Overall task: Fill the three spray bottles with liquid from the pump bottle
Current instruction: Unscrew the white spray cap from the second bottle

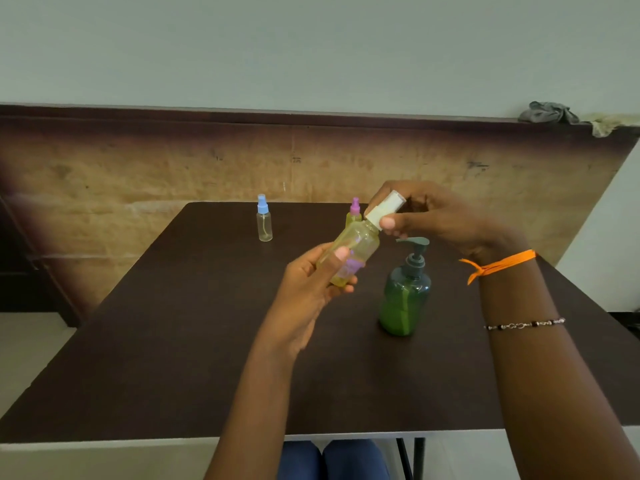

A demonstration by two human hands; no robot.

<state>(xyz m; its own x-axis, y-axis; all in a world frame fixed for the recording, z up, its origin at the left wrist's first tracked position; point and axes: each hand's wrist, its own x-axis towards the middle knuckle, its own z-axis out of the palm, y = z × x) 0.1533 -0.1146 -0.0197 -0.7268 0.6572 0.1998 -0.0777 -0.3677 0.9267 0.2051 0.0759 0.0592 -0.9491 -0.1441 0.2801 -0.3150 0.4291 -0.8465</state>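
Note:
My left hand (311, 285) grips a clear spray bottle (353, 252) with yellowish liquid and a purple label, tilted above the table. My right hand (426, 216) pinches its white spray cap (384, 211) at the bottle's neck. The green pump bottle (405, 299) stands upright on the dark table (173, 341), just right of my left hand and below my right. A small clear spray bottle with a blue cap (264, 220) stands at the far left of the table. A spray bottle with a pink cap (354, 211) stands behind the held one, mostly hidden.
A brown board leans against the wall behind the table (138, 168). Rags (550, 114) lie on its top right edge. The table's near edge runs across the bottom, with my knees below it.

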